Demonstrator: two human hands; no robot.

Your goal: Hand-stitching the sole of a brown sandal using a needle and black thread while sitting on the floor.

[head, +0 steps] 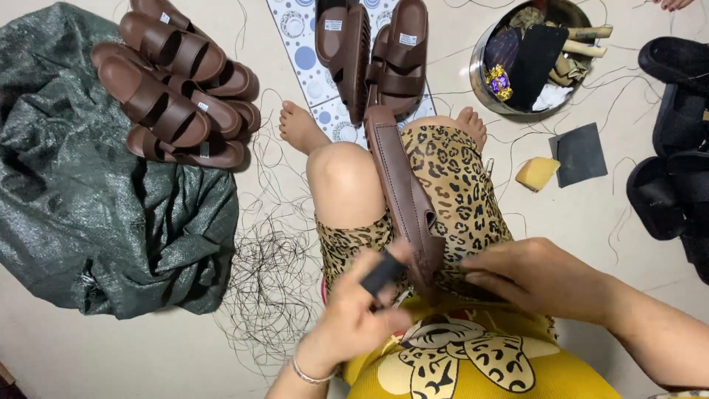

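Note:
A brown sandal (402,185) lies on edge between my knees, sole side to the left, its heel end close to my body. My left hand (354,314) is closed on a small dark block (382,273) and presses it against the sandal's near edge. My right hand (535,277) rests on my leopard-print shorts (461,192) and grips the sandal's near end from the right, fingertips tucked beside it. I sit on the floor with both bare feet out in front.
A pile of brown sandals (173,81) lies on a green woven sack (81,199) at left. Two more brown sandals (377,48) rest on a dotted mat. A metal bowl of tools (543,55), a yellow sponge (537,172), a dark sheet (580,153), black sandals (676,148) and loose threads (269,288) surround me.

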